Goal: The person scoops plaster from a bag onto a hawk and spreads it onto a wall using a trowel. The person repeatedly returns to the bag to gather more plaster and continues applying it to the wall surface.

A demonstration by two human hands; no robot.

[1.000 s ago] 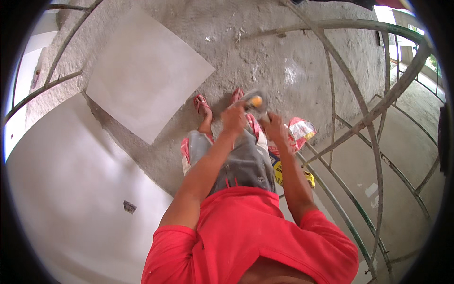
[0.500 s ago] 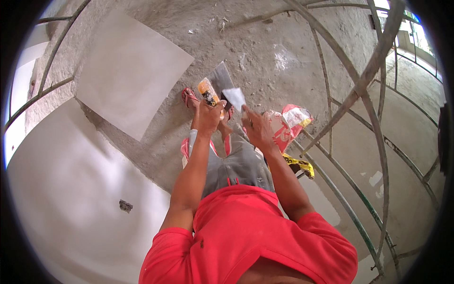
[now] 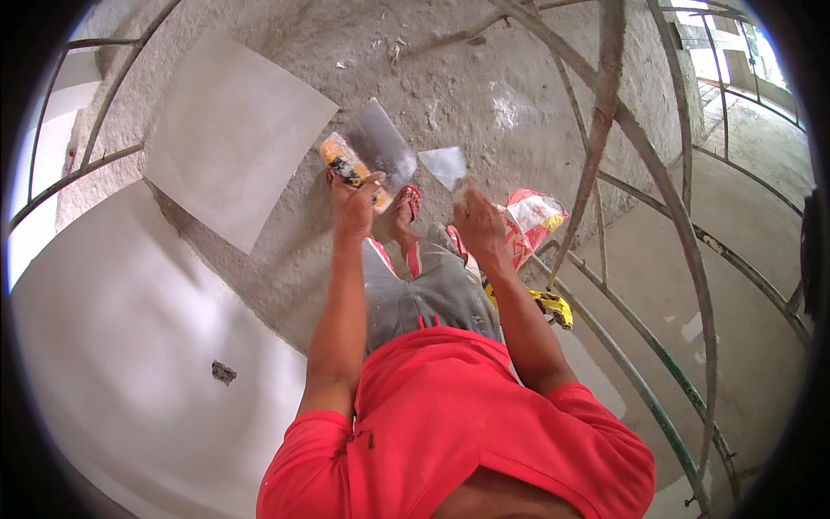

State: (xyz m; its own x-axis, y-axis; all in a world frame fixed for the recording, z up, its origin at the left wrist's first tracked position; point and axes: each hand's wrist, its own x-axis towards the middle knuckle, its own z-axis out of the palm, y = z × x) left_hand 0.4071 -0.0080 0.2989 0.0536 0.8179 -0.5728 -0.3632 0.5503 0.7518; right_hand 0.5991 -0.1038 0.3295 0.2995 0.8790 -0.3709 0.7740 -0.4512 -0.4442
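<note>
My left hand (image 3: 357,206) is wrapped round the orange and black handle of a plastering trowel (image 3: 378,143). The wide grey metal blade of this trowel tilts out to the right of the handle. A putty knife (image 3: 444,166) with a pale, flared blade is gripped in my right hand (image 3: 480,223), its blade pointing up and left. The two blades are apart, with a narrow gap between them. My right fingers hide most of the knife's handle. Whitish smears show on the trowel's handle and blade.
Metal scaffold tubes (image 3: 661,173) cross on the right. A red and white sack (image 3: 529,221) lies beyond my right forearm, with a yellow and black strip (image 3: 552,307) nearer. Smooth plastered wall (image 3: 147,346) spans the left, with a small hole (image 3: 224,373). Rough grey floor (image 3: 450,69) lies ahead.
The trowel has swung left and turned so more of its blade faces up. The putty knife has moved slightly right, away from the trowel, opening a gap between them.
</note>
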